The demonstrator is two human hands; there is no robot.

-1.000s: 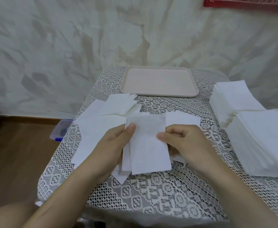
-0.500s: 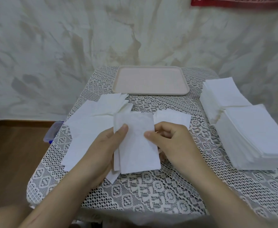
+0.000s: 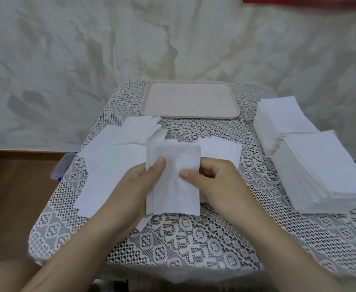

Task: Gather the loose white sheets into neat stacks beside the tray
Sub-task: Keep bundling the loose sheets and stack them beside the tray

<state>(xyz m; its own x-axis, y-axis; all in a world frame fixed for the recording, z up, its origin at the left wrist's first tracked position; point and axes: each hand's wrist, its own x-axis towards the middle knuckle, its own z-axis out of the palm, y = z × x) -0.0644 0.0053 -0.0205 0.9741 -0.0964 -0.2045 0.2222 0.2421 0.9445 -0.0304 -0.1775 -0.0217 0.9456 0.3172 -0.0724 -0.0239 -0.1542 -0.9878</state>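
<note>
Two hands, one bundle: left hand (image 3: 135,186) and right hand (image 3: 217,182) each pinch the held sheets (image 3: 176,192) at frame centre, probably to square the edges. Loose sheets (image 3: 111,159) lie centre-left; finished stacks (image 3: 320,165) sit right of the tray (image 3: 190,100).

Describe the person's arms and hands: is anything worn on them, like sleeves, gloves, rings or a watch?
Nothing worn shows. The left hand and right hand are bare, with no gloves, rings or bracelets in view, and the thumbnails look short and unpainted. The left forearm and right forearm are bare to the frame edge: no sleeve, no watch.
</note>
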